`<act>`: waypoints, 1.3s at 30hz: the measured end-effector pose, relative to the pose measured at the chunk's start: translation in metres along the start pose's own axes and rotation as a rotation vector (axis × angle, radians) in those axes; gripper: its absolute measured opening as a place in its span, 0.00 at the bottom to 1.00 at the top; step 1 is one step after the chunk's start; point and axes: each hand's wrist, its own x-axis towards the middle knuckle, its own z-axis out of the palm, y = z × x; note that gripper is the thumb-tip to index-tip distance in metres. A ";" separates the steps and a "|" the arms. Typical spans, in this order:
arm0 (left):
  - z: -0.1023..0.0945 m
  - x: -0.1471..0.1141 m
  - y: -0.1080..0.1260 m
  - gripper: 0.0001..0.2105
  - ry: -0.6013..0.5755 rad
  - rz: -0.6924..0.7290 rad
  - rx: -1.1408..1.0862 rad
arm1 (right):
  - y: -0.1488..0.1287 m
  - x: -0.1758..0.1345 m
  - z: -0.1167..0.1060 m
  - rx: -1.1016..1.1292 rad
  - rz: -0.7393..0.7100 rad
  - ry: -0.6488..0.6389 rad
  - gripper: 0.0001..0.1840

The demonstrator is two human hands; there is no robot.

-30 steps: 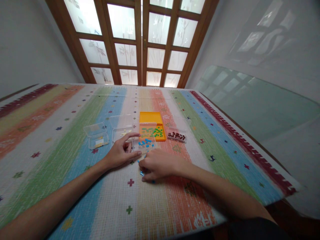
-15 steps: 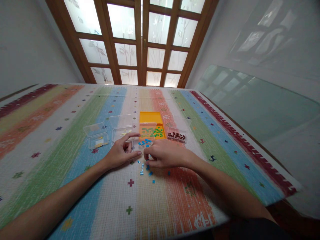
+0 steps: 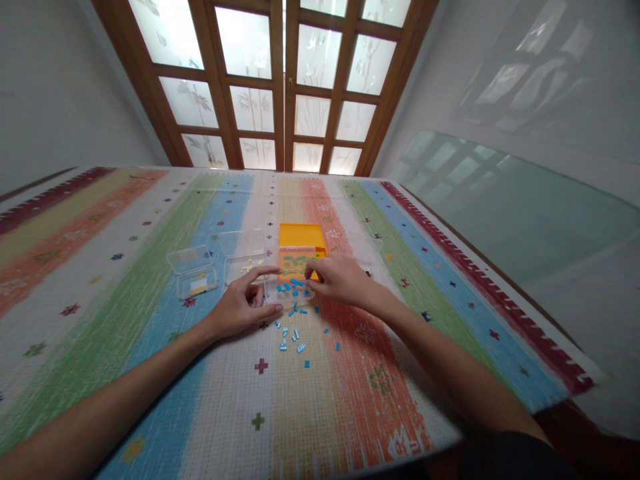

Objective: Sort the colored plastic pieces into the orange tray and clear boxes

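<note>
A small clear plastic box (image 3: 272,291) with an upright clear lid holds several blue toy bricks (image 3: 287,287). My left hand (image 3: 245,300) grips the box's left side, with thumb and index finger at its near and far edges. My right hand (image 3: 337,280) is at the box's right side, thumb and fingertips pinched together. What is between those fingertips, if anything, is too small to make out. More blue bricks (image 3: 301,348) lie scattered on the striped tablecloth in front of the box.
Behind the box lies an open yellow case (image 3: 301,233) containing green pieces. To the left are a clear box with pale yellow pieces (image 3: 251,265) and another open clear box (image 3: 197,282). My right hand mostly covers the box of dark brown pieces (image 3: 369,273).
My right hand has moved up and right, from over the loose bricks to the box's right side. Blue bricks formerly hidden under it now show. My left hand stays in place.
</note>
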 end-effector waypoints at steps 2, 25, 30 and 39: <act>0.001 0.000 0.000 0.34 0.003 -0.011 -0.008 | -0.001 0.000 0.001 -0.006 -0.004 -0.025 0.10; 0.001 -0.001 0.001 0.33 0.004 -0.007 -0.001 | -0.007 0.000 0.007 -0.036 0.012 -0.077 0.12; 0.002 0.000 0.002 0.34 0.012 -0.006 0.002 | -0.007 0.000 0.008 -0.048 0.006 -0.088 0.12; 0.001 -0.001 0.002 0.34 0.004 0.002 -0.006 | -0.007 0.000 0.006 -0.021 -0.040 -0.078 0.12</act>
